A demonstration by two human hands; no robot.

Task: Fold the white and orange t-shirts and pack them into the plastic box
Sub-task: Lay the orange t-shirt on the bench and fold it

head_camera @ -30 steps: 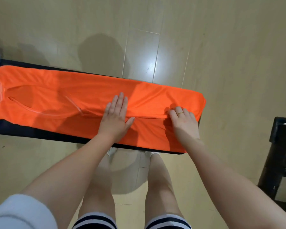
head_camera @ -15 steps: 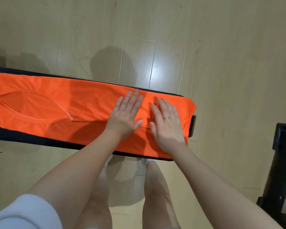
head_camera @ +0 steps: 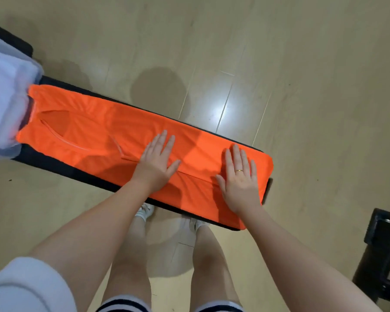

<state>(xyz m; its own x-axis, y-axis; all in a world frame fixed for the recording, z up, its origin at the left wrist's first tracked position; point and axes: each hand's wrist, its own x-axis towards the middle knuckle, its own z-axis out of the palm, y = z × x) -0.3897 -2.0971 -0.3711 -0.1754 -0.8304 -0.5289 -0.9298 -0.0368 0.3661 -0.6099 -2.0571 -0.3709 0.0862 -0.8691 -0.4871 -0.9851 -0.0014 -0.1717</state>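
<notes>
Two hands flat on the orange t-shirt point(head_camera: 126, 134), my left hand point(head_camera: 154, 163) near its middle, my right hand point(head_camera: 240, 176) close to the hem end, fingers point(head_camera: 234, 154) straight and slightly spread, pressing cloth. It lies folded into a long strip along the narrow black table point(head_camera: 61, 164), long axis running upper left to lower right, neckline pointing left. At that neck end sits a translucent plastic box point(head_camera: 2, 104), touching the collar. Dark metal frame point(head_camera: 383, 255) stands on the wooden floor point(head_camera: 302, 75) to my right
</notes>
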